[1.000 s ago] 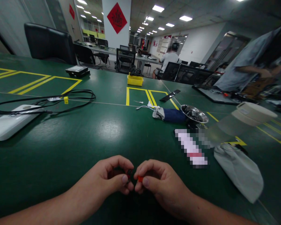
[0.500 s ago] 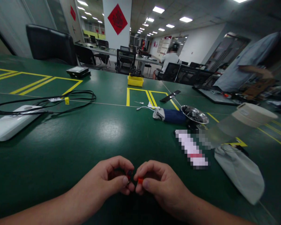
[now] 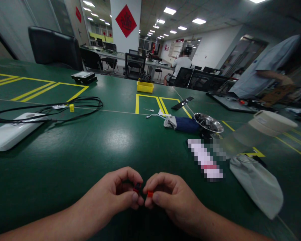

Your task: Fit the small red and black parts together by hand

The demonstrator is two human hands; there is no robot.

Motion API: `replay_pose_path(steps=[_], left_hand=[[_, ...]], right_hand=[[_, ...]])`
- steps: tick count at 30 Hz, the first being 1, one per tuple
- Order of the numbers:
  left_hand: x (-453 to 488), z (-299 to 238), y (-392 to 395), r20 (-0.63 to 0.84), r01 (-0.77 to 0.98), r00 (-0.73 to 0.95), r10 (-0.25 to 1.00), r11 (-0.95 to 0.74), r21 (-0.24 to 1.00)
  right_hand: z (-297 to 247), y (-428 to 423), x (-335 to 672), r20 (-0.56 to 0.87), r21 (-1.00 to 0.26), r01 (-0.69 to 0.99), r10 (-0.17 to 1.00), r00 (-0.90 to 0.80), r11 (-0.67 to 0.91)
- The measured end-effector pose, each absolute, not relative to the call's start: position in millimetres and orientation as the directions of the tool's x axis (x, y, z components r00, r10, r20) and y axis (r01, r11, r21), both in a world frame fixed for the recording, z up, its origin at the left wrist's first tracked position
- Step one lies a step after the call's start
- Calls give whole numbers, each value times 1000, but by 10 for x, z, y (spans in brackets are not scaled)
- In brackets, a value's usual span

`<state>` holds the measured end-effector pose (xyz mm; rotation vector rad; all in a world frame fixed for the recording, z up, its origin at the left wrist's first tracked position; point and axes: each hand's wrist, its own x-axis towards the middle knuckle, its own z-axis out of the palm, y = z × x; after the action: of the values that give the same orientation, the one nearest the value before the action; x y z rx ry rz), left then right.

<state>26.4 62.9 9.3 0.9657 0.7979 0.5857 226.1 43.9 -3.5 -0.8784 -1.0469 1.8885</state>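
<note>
Close to the near edge of the green table [image 3: 95,160], my left hand [image 3: 119,190] pinches a small dark red and black piece [image 3: 137,186] between thumb and fingers. Facing it, my right hand [image 3: 169,192] is closed on a small orange piece [image 3: 149,193]. Both pieces are mostly covered by the fingers, and their exact kind is too small to tell. The two hands are nearly touching at the fingertips, with a narrow gap between the pieces.
A pixelated phone-shaped object [image 3: 205,162], a grey-green pouch [image 3: 258,187] and a tumbler [image 3: 261,130] lie to the right. Beyond are a metal bowl [image 3: 219,126], blue pouch [image 3: 187,124] and yellow bin [image 3: 144,87]. A white device [image 3: 12,135] and black cable [image 3: 90,108] lie left.
The piece in my left hand has turned slightly and shows more of its black part. Both hands stay almost in place.
</note>
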Motion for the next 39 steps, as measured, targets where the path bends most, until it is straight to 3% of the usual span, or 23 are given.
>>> replay_pose_path(steps=[26, 39], left_hand=[[263, 115, 643, -308, -85, 578, 755, 431, 899], [250, 143, 645, -315, -84, 583, 749, 441, 893]], right_hand=[[-14, 439, 2234, -175, -888, -331, 900, -399, -319], [17, 428, 2243, -236, -881, -288, 876, -421, -376]])
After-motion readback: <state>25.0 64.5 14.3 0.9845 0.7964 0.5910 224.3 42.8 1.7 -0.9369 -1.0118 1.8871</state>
